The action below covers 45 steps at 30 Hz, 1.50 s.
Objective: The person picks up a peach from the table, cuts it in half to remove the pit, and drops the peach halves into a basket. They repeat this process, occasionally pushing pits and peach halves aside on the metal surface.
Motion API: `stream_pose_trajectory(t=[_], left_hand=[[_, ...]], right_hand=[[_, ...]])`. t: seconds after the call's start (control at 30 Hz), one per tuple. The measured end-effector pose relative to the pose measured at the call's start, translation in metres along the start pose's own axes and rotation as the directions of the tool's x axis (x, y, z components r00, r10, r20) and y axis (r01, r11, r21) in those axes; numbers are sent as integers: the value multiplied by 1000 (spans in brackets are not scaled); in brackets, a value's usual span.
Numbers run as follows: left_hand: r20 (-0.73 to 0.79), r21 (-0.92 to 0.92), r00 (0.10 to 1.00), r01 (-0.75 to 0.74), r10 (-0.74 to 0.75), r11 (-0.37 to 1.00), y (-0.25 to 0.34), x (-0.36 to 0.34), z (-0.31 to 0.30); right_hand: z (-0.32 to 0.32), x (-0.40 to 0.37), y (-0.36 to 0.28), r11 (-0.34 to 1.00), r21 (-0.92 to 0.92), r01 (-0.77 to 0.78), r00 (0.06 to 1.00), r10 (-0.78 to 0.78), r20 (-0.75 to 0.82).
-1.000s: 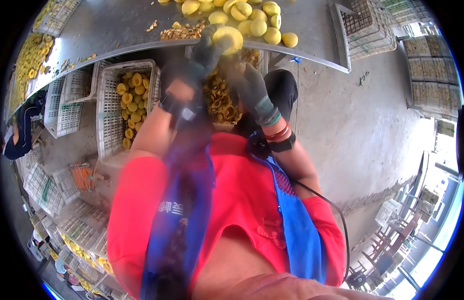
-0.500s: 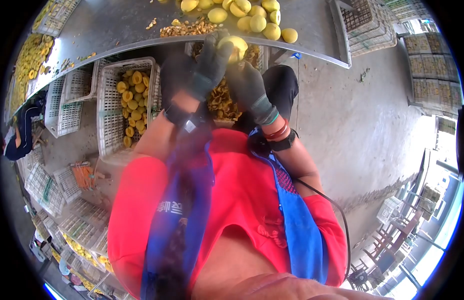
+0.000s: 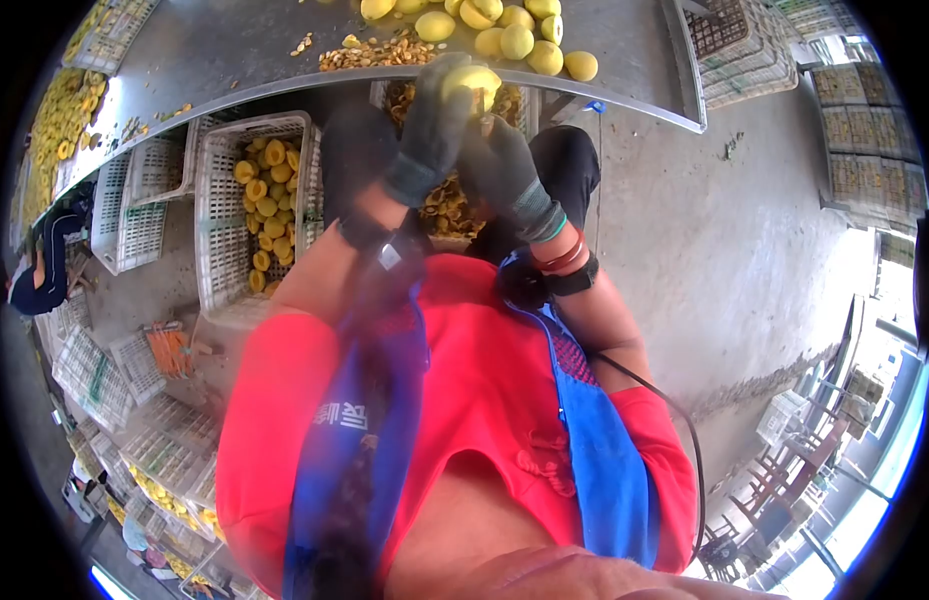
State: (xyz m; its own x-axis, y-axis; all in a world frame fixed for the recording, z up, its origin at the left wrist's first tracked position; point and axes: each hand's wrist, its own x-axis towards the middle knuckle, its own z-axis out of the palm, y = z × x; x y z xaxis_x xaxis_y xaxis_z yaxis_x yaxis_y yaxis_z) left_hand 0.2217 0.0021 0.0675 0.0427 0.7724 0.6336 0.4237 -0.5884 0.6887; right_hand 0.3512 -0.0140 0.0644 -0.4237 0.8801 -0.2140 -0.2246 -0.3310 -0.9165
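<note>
In a dark glove, my left hand (image 3: 430, 130) is closed around a yellow fruit (image 3: 471, 84) at the table's front edge. My right hand (image 3: 501, 165), also gloved, is closed just below the fruit, its fingertips at a small brownish item too small to name. Several whole yellow fruits (image 3: 517, 42) lie on the metal table (image 3: 224, 60) beyond, beside a heap of pits (image 3: 379, 55). Under my hands, a crate of cut fruit pieces (image 3: 449, 212) shows partly between my knees.
A white crate (image 3: 216, 210) of halved fruit stands on the left, with more crates (image 3: 109, 215) beyond. A seated person (image 3: 54, 255) is at the far left. Stacked crates (image 3: 739, 55) stand at the upper right. Chairs (image 3: 784, 490) are at the lower right.
My left hand and the fruit have shifted slightly to the right and up. My right hand has turned a little, with its fingertips now nearer the underside of the fruit.
</note>
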Motion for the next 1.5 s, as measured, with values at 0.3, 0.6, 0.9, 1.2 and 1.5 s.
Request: stream_pose_trajectory(t=[0.3,0.6,0.9,1.2,1.5], left_hand=[[-24,-149,994,102,-107,984,-13,-2,0],[7,-206,997,82,-82,975,-15,-10,0],[118,-179,993,15,6,984,-17,0,-9],[169,-538,945,326,-280,777,-22,-11,-7],[171,-668,864,454,-473,590,-11,-10,-6]], right_hand=[[-2,2,-6,974,130,-187,980,177,86],[4,-15,-28,987,38,-156,979,150,139],[-7,-12,-35,917,123,-379,894,329,305],[-4,-7,-29,909,186,-373,889,293,353],[-3,8,-9,908,212,-362,894,274,355]])
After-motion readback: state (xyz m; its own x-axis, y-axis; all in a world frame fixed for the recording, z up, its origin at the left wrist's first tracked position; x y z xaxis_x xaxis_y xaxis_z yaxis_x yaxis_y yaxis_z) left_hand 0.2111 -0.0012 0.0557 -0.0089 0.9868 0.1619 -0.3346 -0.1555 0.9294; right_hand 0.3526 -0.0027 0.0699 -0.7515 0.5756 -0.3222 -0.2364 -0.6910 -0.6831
